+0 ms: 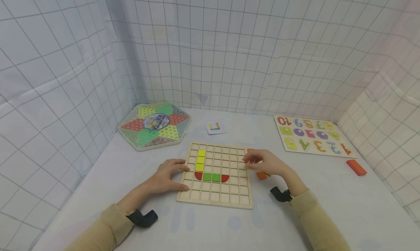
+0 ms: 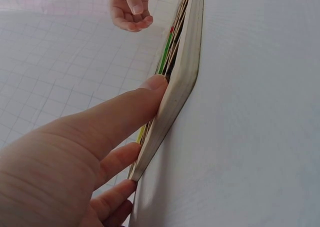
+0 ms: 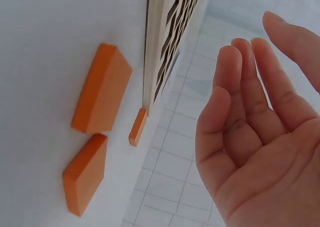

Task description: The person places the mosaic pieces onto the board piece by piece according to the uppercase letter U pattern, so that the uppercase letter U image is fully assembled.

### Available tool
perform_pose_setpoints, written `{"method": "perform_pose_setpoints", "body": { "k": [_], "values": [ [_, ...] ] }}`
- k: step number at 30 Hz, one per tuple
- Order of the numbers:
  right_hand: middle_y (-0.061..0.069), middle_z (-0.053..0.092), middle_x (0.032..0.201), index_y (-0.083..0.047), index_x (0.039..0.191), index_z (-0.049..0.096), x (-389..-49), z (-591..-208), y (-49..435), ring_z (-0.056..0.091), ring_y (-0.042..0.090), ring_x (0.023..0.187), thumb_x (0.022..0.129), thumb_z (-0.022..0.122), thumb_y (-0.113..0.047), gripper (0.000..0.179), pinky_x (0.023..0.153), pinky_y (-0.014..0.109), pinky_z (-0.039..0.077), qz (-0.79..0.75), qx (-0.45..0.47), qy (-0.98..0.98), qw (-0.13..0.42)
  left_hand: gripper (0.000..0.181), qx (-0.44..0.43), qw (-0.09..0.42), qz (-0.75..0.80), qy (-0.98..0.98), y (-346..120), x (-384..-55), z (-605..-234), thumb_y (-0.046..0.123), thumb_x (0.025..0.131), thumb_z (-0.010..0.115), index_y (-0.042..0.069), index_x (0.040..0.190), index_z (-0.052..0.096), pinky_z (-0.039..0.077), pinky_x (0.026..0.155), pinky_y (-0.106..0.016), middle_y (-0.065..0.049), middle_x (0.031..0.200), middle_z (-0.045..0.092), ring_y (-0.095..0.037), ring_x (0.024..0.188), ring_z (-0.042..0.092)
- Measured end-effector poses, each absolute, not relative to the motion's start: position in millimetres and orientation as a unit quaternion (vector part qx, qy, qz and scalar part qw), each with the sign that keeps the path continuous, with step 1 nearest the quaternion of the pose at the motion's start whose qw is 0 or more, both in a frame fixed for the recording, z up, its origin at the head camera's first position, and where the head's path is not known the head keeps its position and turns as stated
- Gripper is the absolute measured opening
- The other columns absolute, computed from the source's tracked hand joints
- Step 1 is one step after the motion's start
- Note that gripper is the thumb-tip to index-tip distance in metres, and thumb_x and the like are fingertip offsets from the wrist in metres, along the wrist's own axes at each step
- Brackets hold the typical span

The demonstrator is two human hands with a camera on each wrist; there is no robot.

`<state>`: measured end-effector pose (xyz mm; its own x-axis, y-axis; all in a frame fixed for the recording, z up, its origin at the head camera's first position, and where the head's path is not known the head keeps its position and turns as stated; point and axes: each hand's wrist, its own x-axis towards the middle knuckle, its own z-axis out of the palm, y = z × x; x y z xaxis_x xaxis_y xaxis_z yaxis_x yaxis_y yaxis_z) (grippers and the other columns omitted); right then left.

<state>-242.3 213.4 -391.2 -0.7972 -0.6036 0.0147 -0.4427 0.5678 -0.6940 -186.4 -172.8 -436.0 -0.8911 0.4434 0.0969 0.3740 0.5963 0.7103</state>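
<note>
A wooden grid board (image 1: pixel 210 202) lies flat before me. Three yellow squares (image 1: pixel 200 160) form a column in it. Below them runs a row of two green squares (image 1: pixel 212 177) between a red quarter-round piece (image 1: pixel 198 176) and another red piece (image 1: pixel 225 178). My left hand (image 1: pixel 165 177) touches the board's left edge, its thumb (image 2: pixel 135 107) and fingertips spread along the frame. Over the right edge hovers my right hand (image 1: pixel 267 162), fingers loosely bent; its palm (image 3: pixel 265 187) looks bare in the right wrist view. Orange blocks (image 3: pixel 102 89) lie on the table beneath it, right of the board.
Behind the board lies a small pattern card (image 1: pixel 216 127). A hexagonal Chinese checkers board (image 1: pixel 155 126) sits at the back left. A number puzzle board (image 1: pixel 311 136) is at the back right, with a red-orange block (image 1: pixel 356 167) near its corner. Gridded cloth walls enclose the table.
</note>
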Motion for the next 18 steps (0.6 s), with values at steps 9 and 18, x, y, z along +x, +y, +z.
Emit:
{"method": "perform_pose_setpoints", "body": {
  "k": [9,18],
  "values": [
    [-0.004,0.063,0.093,-0.008,0.105,0.066,-241,-394,241,0.058,0.016,0.083,0.086,0.07,-0.028,0.027,0.075,0.029,0.048,-0.365,-0.282,0.881,0.106,0.058,0.224,0.05,0.385,0.894,-172,-186,-435,0.046,0.07,0.079,0.018,0.118,0.063,0.017,0.103,-0.06,-0.01,0.14,0.041,-0.034,0.132,0.027],
    [-0.001,0.065,0.095,-0.004,0.106,0.066,-236,-399,262,0.058,0.016,0.082,0.087,0.068,-0.019,0.024,0.078,0.028,0.049,-0.375,-0.267,0.882,0.098,0.058,0.224,0.046,0.384,0.895,-171,-186,-434,0.046,0.069,0.08,0.018,0.117,0.063,0.017,0.102,-0.06,-0.01,0.14,0.041,-0.035,0.132,0.028]
  ]
}}
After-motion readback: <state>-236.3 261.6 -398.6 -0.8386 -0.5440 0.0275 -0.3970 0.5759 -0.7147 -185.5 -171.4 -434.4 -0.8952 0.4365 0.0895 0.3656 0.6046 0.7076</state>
